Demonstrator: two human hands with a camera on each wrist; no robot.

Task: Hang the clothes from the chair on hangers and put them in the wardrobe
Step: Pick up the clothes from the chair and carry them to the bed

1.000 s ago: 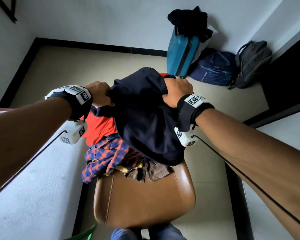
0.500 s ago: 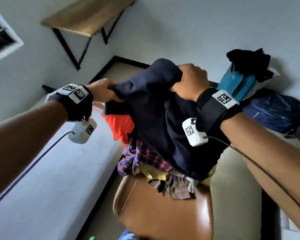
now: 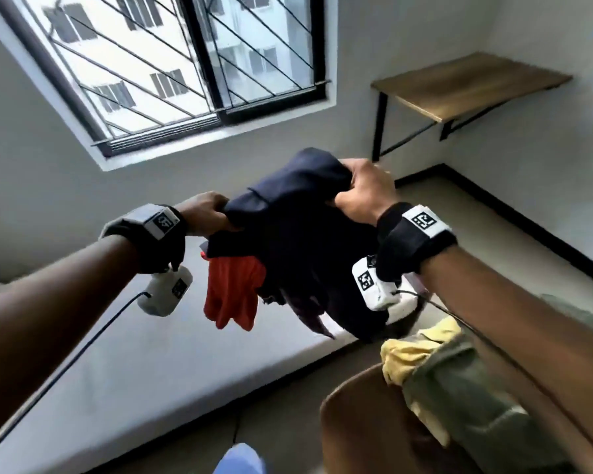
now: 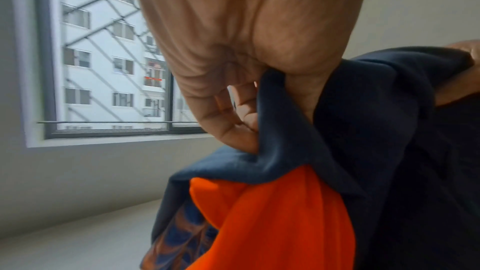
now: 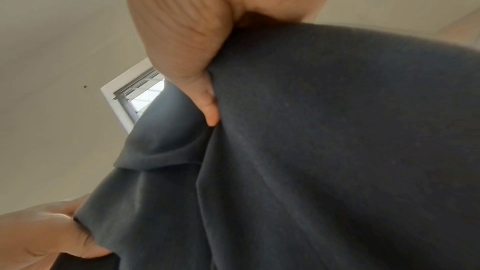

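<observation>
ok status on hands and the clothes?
Left hand and right hand both grip the navy garment, lifted clear of the chair. Orange garment dangling underneath. No hanger or wardrobe in view.

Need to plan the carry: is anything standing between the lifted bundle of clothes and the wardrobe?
Cannot tell: no wardrobe or hanger shows in any view. Both the left hand and right hand grip the navy garment, with the orange garment hanging beneath.

Showing matt, soft navy knit cloth garment point(image 3: 298, 234), smooth bright orange cloth garment point(image 3: 233, 292), glossy tan leather chair point(image 3: 353, 429), matt wooden wall shelf point(image 3: 466, 87).
</observation>
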